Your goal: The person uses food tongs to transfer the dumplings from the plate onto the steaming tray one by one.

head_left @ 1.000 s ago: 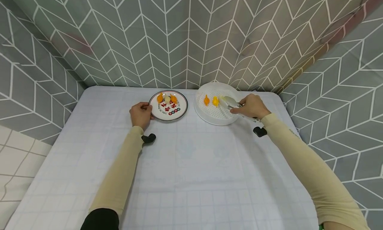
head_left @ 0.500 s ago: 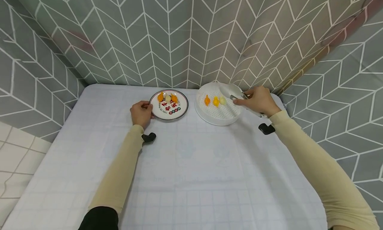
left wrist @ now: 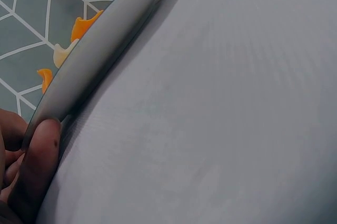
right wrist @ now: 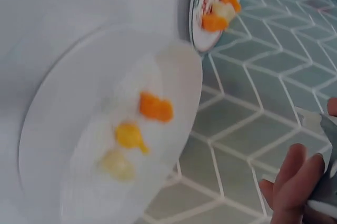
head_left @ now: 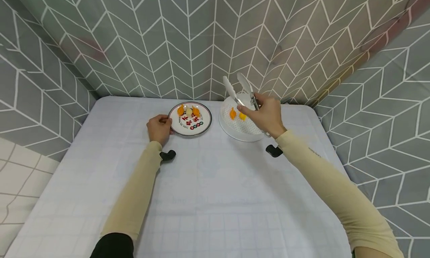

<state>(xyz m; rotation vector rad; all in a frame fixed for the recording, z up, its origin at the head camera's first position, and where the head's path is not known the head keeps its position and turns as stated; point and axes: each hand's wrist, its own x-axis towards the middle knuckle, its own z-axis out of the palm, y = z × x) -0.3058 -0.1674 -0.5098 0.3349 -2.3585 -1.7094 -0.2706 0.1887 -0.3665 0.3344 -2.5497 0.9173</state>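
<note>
My left hand [head_left: 159, 129] pinches the left rim of a round plate [head_left: 205, 118] with red print and a dark edge. On it sit two small orange shaped pieces [head_left: 180, 109] with a pale one [head_left: 189, 111] between them. My right hand [head_left: 268, 114] grips a pair of tongs [head_left: 246, 86], their pale tips spread apart and pointing away, above the far side of a white round perforated tray [head_left: 240, 135]. That tray bears an orange piece [head_left: 233, 113], a yellow piece [head_left: 242, 116] and a pale piece [right wrist: 117, 165], which my right hand hides in the head view.
A white cloth [head_left: 208, 183] covers the table. Patterned grey curtain [head_left: 195, 45] hangs right behind the table's far edge and along both sides. Plate and tray stand side by side near that edge, a narrow gap between them.
My right hand has first drawn right, off the pale piece, then swung left over the tray. The tongs now point up and away, their tips wide apart. My left hand stays on the plate.
</note>
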